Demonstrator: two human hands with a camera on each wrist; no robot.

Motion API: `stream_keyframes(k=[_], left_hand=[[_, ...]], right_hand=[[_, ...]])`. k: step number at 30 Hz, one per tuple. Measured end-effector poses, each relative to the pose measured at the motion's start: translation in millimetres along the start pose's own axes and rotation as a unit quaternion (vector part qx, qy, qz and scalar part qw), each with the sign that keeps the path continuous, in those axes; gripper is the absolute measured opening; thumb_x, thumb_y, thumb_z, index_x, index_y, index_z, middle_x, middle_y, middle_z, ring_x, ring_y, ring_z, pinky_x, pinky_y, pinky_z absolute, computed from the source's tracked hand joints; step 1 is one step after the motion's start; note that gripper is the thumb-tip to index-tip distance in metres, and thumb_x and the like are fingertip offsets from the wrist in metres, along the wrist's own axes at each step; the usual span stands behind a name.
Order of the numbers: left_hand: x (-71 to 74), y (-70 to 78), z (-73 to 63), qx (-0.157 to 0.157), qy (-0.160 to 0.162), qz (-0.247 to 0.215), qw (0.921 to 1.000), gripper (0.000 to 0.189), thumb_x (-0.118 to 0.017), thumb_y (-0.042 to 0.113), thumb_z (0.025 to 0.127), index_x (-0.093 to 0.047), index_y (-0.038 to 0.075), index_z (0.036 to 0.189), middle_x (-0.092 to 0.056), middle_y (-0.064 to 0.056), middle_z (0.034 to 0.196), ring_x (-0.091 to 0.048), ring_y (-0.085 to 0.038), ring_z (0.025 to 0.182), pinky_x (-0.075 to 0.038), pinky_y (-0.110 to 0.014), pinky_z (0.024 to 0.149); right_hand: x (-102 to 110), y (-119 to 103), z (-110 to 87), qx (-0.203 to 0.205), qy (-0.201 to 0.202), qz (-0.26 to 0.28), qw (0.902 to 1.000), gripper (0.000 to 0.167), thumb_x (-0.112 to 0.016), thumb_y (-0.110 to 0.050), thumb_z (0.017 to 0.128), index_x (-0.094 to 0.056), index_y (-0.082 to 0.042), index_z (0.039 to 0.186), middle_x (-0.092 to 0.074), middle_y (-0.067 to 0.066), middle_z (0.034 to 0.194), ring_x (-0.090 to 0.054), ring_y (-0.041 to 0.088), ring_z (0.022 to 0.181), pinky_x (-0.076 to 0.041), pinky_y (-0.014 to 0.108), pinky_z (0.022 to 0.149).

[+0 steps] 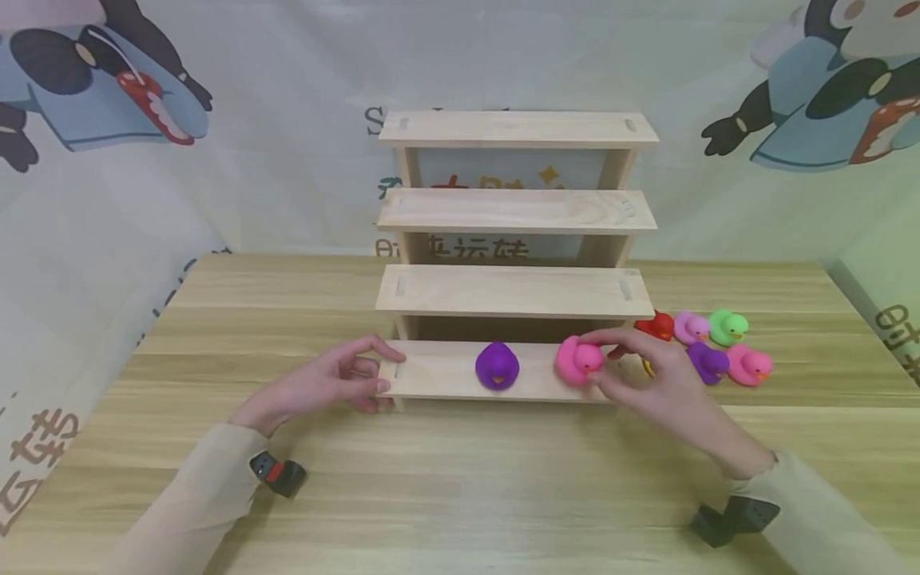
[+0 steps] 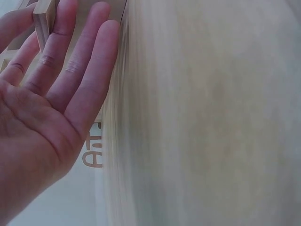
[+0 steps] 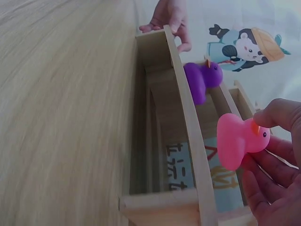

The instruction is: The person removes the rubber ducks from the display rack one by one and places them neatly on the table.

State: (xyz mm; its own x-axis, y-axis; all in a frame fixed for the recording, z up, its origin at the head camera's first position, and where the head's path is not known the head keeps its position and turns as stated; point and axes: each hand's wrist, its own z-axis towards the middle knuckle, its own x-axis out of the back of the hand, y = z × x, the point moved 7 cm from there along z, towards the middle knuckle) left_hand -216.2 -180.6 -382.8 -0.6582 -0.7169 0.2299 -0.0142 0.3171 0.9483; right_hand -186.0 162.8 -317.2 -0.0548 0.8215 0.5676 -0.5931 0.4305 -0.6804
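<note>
A pale wooden shelf (image 1: 513, 291) with stepped boards stands on the table. My left hand (image 1: 323, 383) grips the left end of its lowest board (image 1: 438, 372), thumb and fingers on either side of the board's end (image 2: 43, 21). On the middle of that board sits a purple rubber duck (image 1: 497, 367). Towards the board's right end, my right hand (image 1: 664, 391) pinches a pink rubber duck (image 1: 575, 362) between thumb and fingers. In the right wrist view, the pink duck (image 3: 234, 141) is beside the board's edge, with the thumb at its beak.
Right of the shelf, on the wooden table (image 1: 460, 487), lie more ducks: red (image 1: 656, 326), light purple (image 1: 691, 328), green (image 1: 728, 327), purple (image 1: 707, 362) and pink (image 1: 749, 366). A yellow piece is mostly hidden behind my right hand. A printed cloth (image 1: 287, 160) hangs behind.
</note>
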Motion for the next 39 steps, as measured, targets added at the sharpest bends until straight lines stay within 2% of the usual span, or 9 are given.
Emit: stream_keyframes(k=[6, 8, 10, 15, 19, 24, 27, 31, 39], left_hand=[[-0.8, 0.7, 0.2, -0.005, -0.004, 0.000, 1.0000, 0.039, -0.061, 0.011, 0.095, -0.046, 0.005, 0.131, -0.065, -0.019, 0.104, -0.064, -0.037, 0.096, -0.055, -0.045, 0.083], [-0.6, 0.7, 0.2, -0.006, -0.004, 0.001, 1.0000, 0.039, -0.061, 0.011, 0.095, -0.046, 0.004, 0.131, -0.065, -0.019, 0.104, -0.064, -0.037, 0.096, -0.055, -0.045, 0.083], [-0.3, 0.4, 0.4, -0.005, -0.004, 0.001, 1.0000, 0.039, -0.061, 0.011, 0.095, -0.046, 0.005, 0.131, -0.065, -0.019, 0.104, -0.064, -0.037, 0.096, -0.055, -0.045, 0.083], [-0.1, 0.1, 1.0, -0.003, -0.002, -0.004, 1.0000, 0.039, -0.060, 0.011, 0.095, -0.046, 0.005, 0.131, -0.065, -0.020, 0.105, -0.065, -0.036, 0.096, -0.056, -0.046, 0.082], [-0.1, 0.4, 0.7, -0.001, -0.001, -0.007, 1.0000, 0.039, -0.060, 0.010, 0.095, -0.047, 0.005, 0.131, -0.065, -0.020, 0.106, -0.065, -0.036, 0.096, -0.056, -0.046, 0.082], [-0.3, 0.7, 0.2, -0.003, -0.001, -0.007, 1.0000, 0.038, -0.060, 0.010, 0.095, -0.046, 0.005, 0.131, -0.065, -0.020, 0.107, -0.065, -0.036, 0.096, -0.056, -0.046, 0.082], [-0.7, 0.2, 0.3, -0.005, -0.003, -0.008, 1.0000, 0.039, -0.060, 0.009, 0.095, -0.046, 0.005, 0.131, -0.065, -0.020, 0.106, -0.065, -0.037, 0.096, -0.056, -0.046, 0.082], [-0.7, -0.7, 0.9, -0.002, -0.002, -0.008, 1.0000, 0.039, -0.060, 0.010, 0.095, -0.046, 0.005, 0.131, -0.065, -0.020, 0.106, -0.065, -0.037, 0.096, -0.055, -0.046, 0.082], [-0.7, -1.1, 1.0, 0.004, 0.000, -0.004, 1.0000, 0.038, -0.060, 0.011, 0.096, -0.047, 0.006, 0.131, -0.065, -0.019, 0.107, -0.065, -0.036, 0.096, -0.056, -0.045, 0.082]], right_hand=[[23.4, 4.4, -10.0, -0.020, 0.014, -0.010, 0.9996, 0.044, -0.074, 0.010, 0.076, -0.067, -0.008, 0.116, -0.067, 0.000, 0.110, -0.056, 0.013, 0.092, -0.046, 0.021, 0.078], [30.5, 7.0, -13.4, -0.033, 0.015, -0.015, 0.9992, 0.045, -0.074, 0.009, 0.077, -0.066, -0.008, 0.118, -0.066, -0.001, 0.111, -0.054, 0.013, 0.090, -0.047, 0.019, 0.070], [37.3, 10.4, -16.7, -0.044, 0.018, -0.025, 0.9986, 0.045, -0.075, 0.009, 0.077, -0.066, -0.007, 0.119, -0.064, -0.002, 0.101, -0.050, 0.010, 0.075, -0.042, 0.018, 0.056], [50.5, 16.0, -23.6, -0.039, 0.036, -0.059, 0.9968, 0.045, -0.077, 0.010, 0.073, -0.067, -0.003, 0.114, -0.058, -0.004, 0.093, -0.047, 0.008, 0.063, -0.039, 0.017, 0.046], [57.1, 18.8, -29.4, -0.024, 0.041, -0.065, 0.9968, 0.045, -0.075, 0.014, 0.071, -0.067, 0.001, 0.113, -0.062, -0.012, 0.101, -0.055, 0.005, 0.073, -0.046, 0.012, 0.055], [66.0, 26.9, -37.0, -0.062, 0.037, -0.057, 0.9957, 0.044, -0.074, 0.012, 0.075, -0.064, 0.004, 0.117, -0.060, -0.022, 0.110, -0.057, -0.003, 0.095, -0.046, 0.008, 0.082], [72.3, 32.6, -41.8, -0.077, 0.035, -0.062, 0.9945, 0.044, -0.074, 0.010, 0.077, -0.063, 0.004, 0.119, -0.059, -0.026, 0.111, -0.056, -0.006, 0.097, -0.045, 0.008, 0.083], [80.9, 38.1, -48.9, -0.076, 0.040, -0.082, 0.9929, 0.046, -0.074, 0.012, 0.076, -0.063, 0.003, 0.120, -0.058, -0.028, 0.111, -0.056, -0.006, 0.094, -0.048, 0.008, 0.074], [92.9, 46.4, -62.0, -0.066, 0.047, -0.150, 0.9853, 0.047, -0.075, 0.012, 0.071, -0.065, 0.001, 0.116, -0.051, -0.035, 0.112, -0.049, -0.012, 0.097, -0.037, 0.004, 0.081]])
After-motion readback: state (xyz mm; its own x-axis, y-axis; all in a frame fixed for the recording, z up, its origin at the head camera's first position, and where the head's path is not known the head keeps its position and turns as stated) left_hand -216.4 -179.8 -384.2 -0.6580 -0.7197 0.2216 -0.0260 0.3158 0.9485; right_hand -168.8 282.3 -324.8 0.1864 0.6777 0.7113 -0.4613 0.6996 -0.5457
